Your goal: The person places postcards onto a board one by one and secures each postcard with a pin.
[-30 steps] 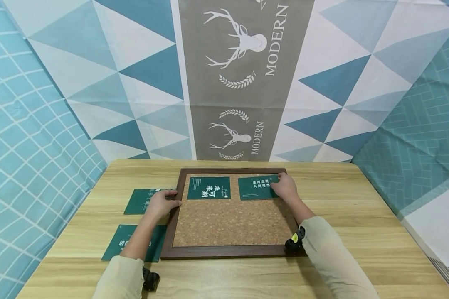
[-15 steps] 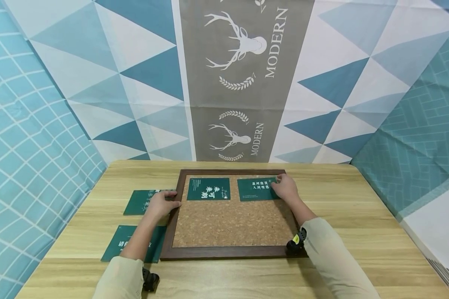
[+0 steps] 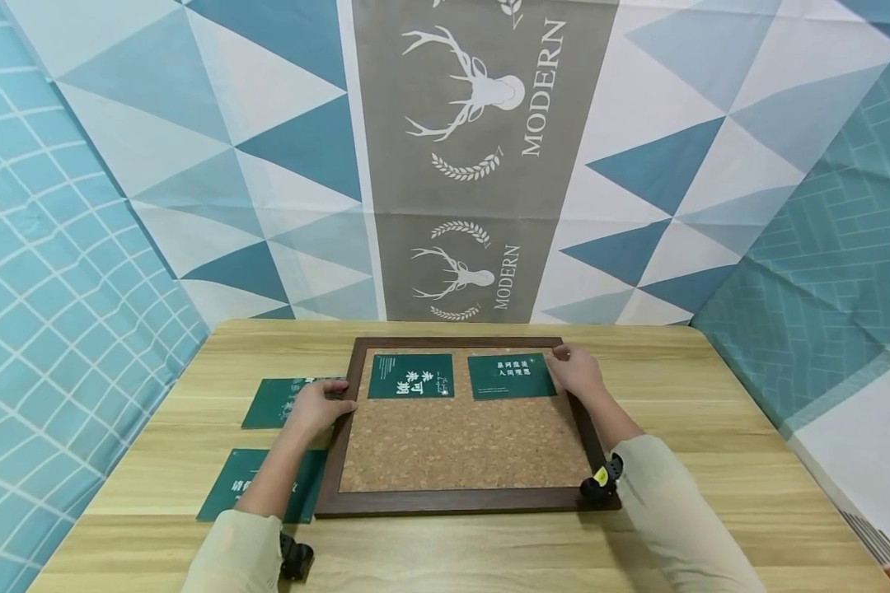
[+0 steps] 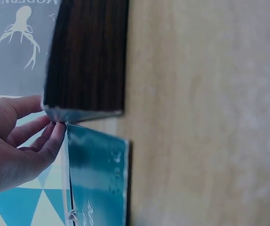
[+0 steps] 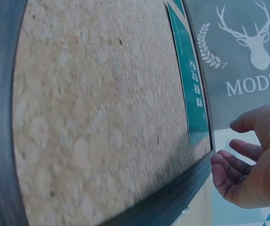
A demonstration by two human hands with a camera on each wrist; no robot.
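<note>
A framed corkboard (image 3: pixel 460 445) with a dark brown wooden rim lies flat on the table, two green cards on its upper half. My left hand (image 3: pixel 317 409) holds the left side of the rim, thumb and fingers at its edge; in the left wrist view the fingers meet the rim's side (image 4: pixel 88 56). By the upper right of the rim, my right hand (image 3: pixel 580 375) has its fingers loosely bent, holding nothing. The right green card (image 3: pixel 508 377), with white print, lies just left of that hand. Beside it sits the left green card (image 3: pixel 411 376), its large characters turned sideways.
Left of the board, two more green cards lie on the wooden table (image 3: pixel 712 461): an upper one (image 3: pixel 267 403), partly behind my left hand, and a lower one (image 3: pixel 218 486), partly under the forearm. A patterned cloth backdrop (image 3: pixel 289 165) rises behind the table.
My right hand has let go of the right green card and shifted slightly right, to the rim. The card stays flat on the cork. The left hand keeps its place on the rim.
</note>
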